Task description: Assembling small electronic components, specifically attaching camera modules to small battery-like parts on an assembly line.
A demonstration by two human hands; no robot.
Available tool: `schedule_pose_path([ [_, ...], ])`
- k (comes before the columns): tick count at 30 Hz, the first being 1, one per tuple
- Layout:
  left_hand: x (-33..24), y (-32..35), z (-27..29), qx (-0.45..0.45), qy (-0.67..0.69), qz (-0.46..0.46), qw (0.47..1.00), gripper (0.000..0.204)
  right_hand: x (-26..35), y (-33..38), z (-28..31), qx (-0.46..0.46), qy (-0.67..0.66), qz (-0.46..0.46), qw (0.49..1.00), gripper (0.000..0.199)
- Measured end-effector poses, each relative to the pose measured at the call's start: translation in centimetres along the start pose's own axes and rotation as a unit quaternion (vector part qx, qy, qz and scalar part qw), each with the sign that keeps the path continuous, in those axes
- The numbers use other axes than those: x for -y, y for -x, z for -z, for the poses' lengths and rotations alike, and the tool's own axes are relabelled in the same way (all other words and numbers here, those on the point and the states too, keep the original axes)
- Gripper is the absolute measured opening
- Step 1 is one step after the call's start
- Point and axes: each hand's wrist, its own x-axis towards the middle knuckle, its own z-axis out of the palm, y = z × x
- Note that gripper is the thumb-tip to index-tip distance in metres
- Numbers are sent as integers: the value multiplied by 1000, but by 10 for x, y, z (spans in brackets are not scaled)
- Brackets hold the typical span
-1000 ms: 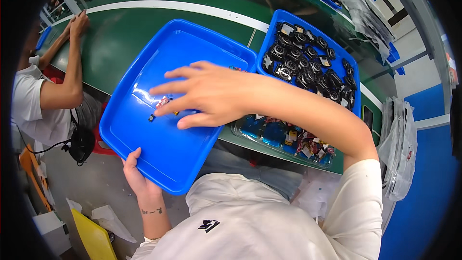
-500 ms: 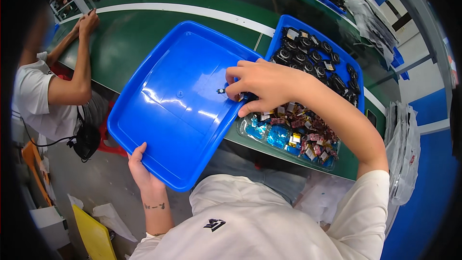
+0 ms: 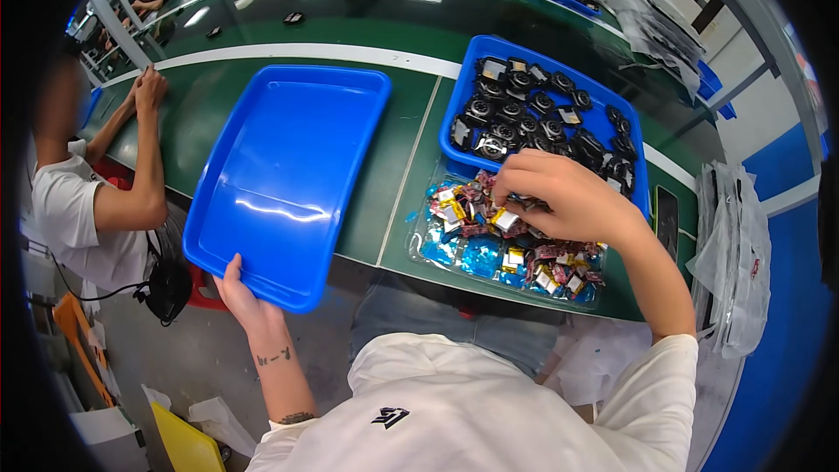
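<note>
My left hand (image 3: 249, 300) grips the near edge of a shallow blue plastic tray (image 3: 284, 149), thumb over the rim. The tray's blue floor shows bare and glossy, and its near end juts past the table edge. To the right, my right hand (image 3: 564, 197) is over a clear plastic tray (image 3: 419, 240) heaped with small silver-and-yellow battery packs (image 3: 516, 258) and reddish circuit pieces. Its fingers are curled down among these parts; what they pinch, if anything, is hidden. Just beyond stands a second blue tray (image 3: 625, 122) with several round black device housings (image 3: 505, 135).
A green worktable (image 3: 393, 135) with a white strip runs across. A phone-like dark device (image 3: 666, 214) lies at the right, near hanging plastic sheets (image 3: 730, 262). At the left, a seated co-worker's arm (image 3: 144, 157) rests on the table edge. More trays stand across the table.
The blue tray in my left hand has come down and left, lying flatter against the table. My right hand has left its right rim and moved right, over the heaped parts.
</note>
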Motion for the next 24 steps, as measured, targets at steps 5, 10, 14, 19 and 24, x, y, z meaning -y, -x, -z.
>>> schedule_pose_path([
  [5, 16, -39, -19, 31, -72, -51, 996, 41, 2, 39, 2, -53, 45, -16, 997, 17],
  [10, 14, -58, -21, 53, -89, -49, 993, 39, 0, 52, -1, -80, 35, -19, 996, 20],
  [14, 14, -84, -13, 53, -124, -37, 990, 38, -4, 50, -10, -136, 65, -62, 987, 17],
  [19, 21, -101, -14, 40, -103, -68, 992, 42, -7, 45, -16, -119, 66, -33, 990, 16],
  [24, 7, -65, -61, -189, -304, -255, 898, 49, -8, 46, -2, -159, -123, -33, 979, 10],
])
